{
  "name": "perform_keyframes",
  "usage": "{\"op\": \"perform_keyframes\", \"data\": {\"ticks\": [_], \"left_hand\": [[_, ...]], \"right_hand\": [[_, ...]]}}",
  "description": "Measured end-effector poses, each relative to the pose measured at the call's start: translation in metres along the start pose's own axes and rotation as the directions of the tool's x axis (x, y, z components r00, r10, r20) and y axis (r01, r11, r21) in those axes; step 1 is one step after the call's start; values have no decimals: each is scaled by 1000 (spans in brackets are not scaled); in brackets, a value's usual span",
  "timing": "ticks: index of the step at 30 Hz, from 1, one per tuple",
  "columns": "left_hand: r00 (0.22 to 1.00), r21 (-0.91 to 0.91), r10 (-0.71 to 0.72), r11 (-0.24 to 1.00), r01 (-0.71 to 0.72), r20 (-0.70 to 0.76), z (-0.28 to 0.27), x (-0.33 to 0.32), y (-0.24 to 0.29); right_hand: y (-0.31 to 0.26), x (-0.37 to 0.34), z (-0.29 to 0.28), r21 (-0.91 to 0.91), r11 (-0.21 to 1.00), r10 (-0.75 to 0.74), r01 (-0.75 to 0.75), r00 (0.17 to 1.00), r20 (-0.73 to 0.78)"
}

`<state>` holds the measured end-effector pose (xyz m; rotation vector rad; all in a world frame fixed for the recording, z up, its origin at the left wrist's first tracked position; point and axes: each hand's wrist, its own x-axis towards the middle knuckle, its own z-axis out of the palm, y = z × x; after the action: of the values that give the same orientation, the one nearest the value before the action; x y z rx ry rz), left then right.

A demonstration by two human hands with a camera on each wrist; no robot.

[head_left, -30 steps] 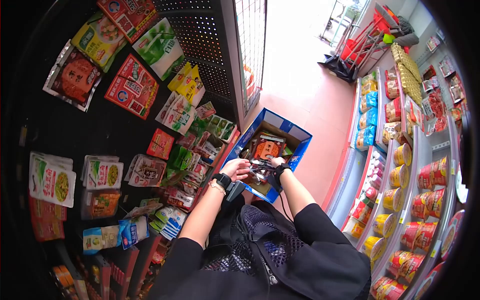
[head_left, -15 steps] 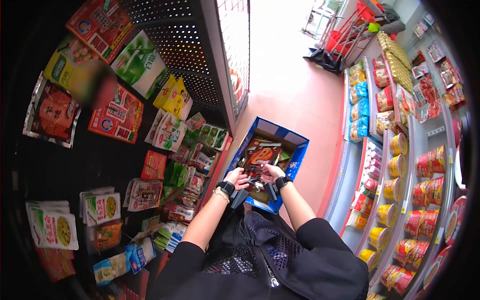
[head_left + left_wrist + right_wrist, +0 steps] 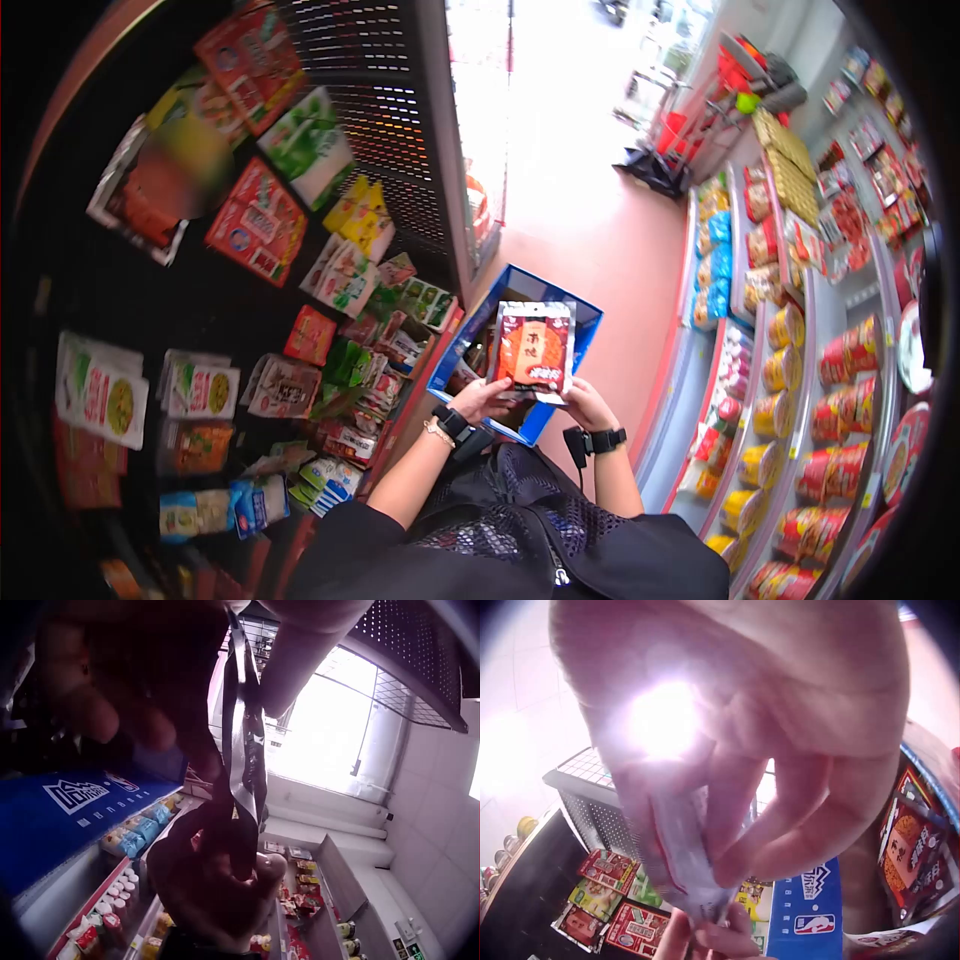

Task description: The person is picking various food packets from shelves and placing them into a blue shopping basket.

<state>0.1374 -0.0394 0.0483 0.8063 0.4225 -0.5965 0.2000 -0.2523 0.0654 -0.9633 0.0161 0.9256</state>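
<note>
A red and silver seasoning pouch point(image 3: 533, 350) with a hang hole at its top is held upright, its printed front facing me. The left hand point(image 3: 482, 400) pinches its lower left corner, thumb over the front. My right hand point(image 3: 590, 408) grips the lower right corner. In the left wrist view the pouch point(image 3: 244, 742) appears edge-on between the two hands. Behind and below it stands an open blue cardboard box point(image 3: 592, 325). Similar red pouches point(image 3: 911, 851) lie inside the box in the right wrist view.
On the left, a black rack point(image 3: 130, 300) carries hanging packets and lower rows of bagged goods. Shelves on the right hold cup noodles point(image 3: 785, 365) and blue bags point(image 3: 712, 270). A pink floor point(image 3: 625, 240) runs between them toward brooms and dustpans point(image 3: 660, 165).
The hands were down in the box among the pouches. They have come up and back, with one pouch now raised between them. The right hand has moved farther right.
</note>
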Motion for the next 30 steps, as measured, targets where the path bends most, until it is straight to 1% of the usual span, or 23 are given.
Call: {"op": "perform_keyframes", "data": {"ticks": [1,3,4,5,7,8,9,11,12,13,15,16,17,18,19,21,22,23,25,26,27,28,30], "left_hand": [[1000,-79,31,996,-30,4,11,-13,4],[983,35,174,984,-176,64,15,-30,0],[976,108,215,970,-219,44,19,-43,1],[955,146,296,944,-296,21,26,-54,1],[902,221,430,883,-414,-27,20,-64,-10],[861,234,507,844,-483,-52,20,-70,-15],[847,236,528,833,-500,-69,22,-79,-16],[828,379,548,796,-473,-118,24,-98,-22],[801,381,589,768,-514,-108,26,-105,-25],[789,381,601,764,-521,-126,26,-110,-31],[752,472,631,731,-493,-191,29,-124,-39],[737,507,639,720,-474,-218,32,-132,-43],[729,503,644,721,-476,-233,34,-140,-45],[707,558,661,696,-451,-252,36,-147,-48],[685,610,677,671,-421,-270,37,-152,-52],[676,599,675,683,-419,-295,34,-156,-63],[685,512,660,722,-466,-308,33,-156,-67],[694,419,646,752,-508,-318,32,-157,-71],[681,421,662,740,-525,-314,32,-160,-73],[690,421,655,744,-519,-306,32,-160,-74],[700,421,649,747,-514,-297,32,-161,-75],[713,422,644,749,-511,-279,28,-159,-76],[711,424,645,748,-511,-281,25,-158,-76]], "right_hand": [[-5,-6,9,6,1000,-12,12,999,41],[-7,-11,12,-78,997,36,-25,989,143],[-5,-10,8,-102,994,53,-35,981,186],[1,-7,3,-104,994,51,-29,973,223],[-8,-16,33,-49,998,42,-30,967,250],[-7,-15,40,-51,997,62,-49,958,279],[-5,-16,50,-80,997,38,-13,948,317],[0,-19,60,-288,957,79,21,940,332],[3,-17,62,-335,942,111,16,928,355],[6,-17,68,-329,944,117,15,918,378],[15,-12,69,-418,909,202,-3,879,432],[21,-8,70,-424,906,215,-8,871,442],[27,-5,69,-474,880,204,42,866,456],[29,-7,74,-520,849,195,92,861,470],[31,-10,77,-526,846,211,83,855,474],[33,-16,89,-435,901,212,-1,873,439],[34,-19,93,-412,911,213,-33,892,399],[34,-21,95,-417,908,224,-39,887,405],[33,-24,99,-465,881,284,-88,884,371],[36,-23,96,-474,874,296,-103,887,354],[36,-24,95,-481,870,305,-107,884,355],[36,-24,95,-495,865,288,-80,887,361],[37,-24,96,-508,860,267,-48,891,367]]}}
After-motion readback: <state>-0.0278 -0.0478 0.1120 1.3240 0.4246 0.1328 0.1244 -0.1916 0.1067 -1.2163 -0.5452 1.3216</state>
